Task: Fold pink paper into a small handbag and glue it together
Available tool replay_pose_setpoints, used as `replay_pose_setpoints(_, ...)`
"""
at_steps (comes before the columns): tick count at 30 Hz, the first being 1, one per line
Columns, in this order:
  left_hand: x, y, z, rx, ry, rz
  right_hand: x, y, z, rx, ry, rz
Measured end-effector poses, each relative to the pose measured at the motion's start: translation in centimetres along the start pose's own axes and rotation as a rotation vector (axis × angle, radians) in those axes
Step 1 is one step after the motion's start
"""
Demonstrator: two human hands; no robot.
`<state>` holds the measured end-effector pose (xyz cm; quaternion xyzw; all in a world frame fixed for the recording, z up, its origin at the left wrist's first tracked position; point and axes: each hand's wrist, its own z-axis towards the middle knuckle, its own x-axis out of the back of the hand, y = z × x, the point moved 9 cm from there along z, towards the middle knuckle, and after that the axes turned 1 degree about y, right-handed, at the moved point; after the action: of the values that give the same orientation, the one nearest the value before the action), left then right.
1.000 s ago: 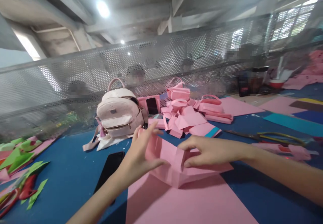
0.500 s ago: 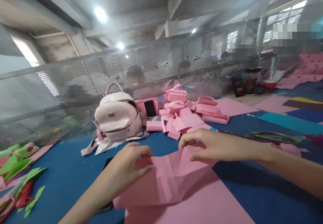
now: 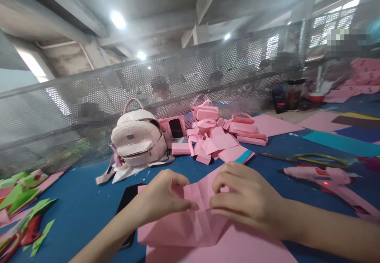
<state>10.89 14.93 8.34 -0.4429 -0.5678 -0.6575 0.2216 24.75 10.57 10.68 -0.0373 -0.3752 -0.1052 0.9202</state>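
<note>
Pinching the creased pink sheet point(image 3: 190, 219), your left hand point(image 3: 162, 199) and right hand point(image 3: 243, 197) press it down. It rests on a larger pink sheet point(image 3: 237, 247).

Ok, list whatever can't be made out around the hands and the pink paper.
Head view only.
1. Centre crease of the pink paper: covered by the left hand and right hand.
2. Black phone: mostly under the left forearm and paper.
3. Lower pink sheet: cut off by the bottom edge.
4. Pink tool at right: blurred, type unclear.
5. People behind the mesh screen: blurred.
</note>
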Motion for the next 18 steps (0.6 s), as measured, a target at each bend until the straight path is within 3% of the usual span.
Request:
replay_pose_setpoints(7,-0.6,0.0,-0.7,-0.04,0.04,0.031,-0.4,-1.5,-1.2,0.1,0.114,-0.085)
replay_pose_setpoints(12,-1.3,-2.3,-1.3,0.142,0.063,-0.038,-0.7,-1.9,-1.5,0.145,0.114,-0.035)
replay_pose_setpoints(18,-2.0,-3.0,-1.7,0.206,0.032,-0.121,-0.7,-2.4,-1.4,0.187,0.107,-0.045)
